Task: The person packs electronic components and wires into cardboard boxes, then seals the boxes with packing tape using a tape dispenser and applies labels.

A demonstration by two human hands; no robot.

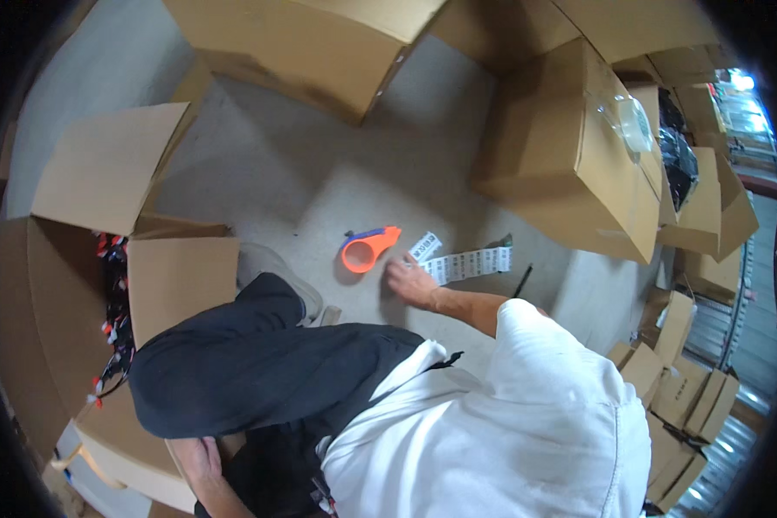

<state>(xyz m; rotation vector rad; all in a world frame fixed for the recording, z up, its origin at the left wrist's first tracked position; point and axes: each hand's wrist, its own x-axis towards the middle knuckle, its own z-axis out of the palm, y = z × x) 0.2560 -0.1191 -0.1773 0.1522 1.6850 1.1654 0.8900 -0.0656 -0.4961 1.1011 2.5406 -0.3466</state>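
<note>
My right hand point(412, 281) reaches down to the grey floor with its fingers bent onto the near end of a strip of white barcode labels point(466, 266). A shorter label piece point(424, 248) sticks up beside the fingertips. Just left of that hand lies an orange tape dispenser point(358, 255) with a blue part, apart from the fingers. My left hand point(200, 457) is low at the left, beside my bent knee and against the side of an open cardboard box point(181, 281). Its fingers are mostly hidden. Dark packaged items with red and white bits point(115, 302) fill that box.
A large carton point(302, 56) stands ahead. At the right, another carton point(570, 147) carries a roll of clear tape point(634, 125). Several smaller boxes point(678, 388) are stacked farther right by metal shelving. A thin black stick-like object point(522, 281) lies near the labels.
</note>
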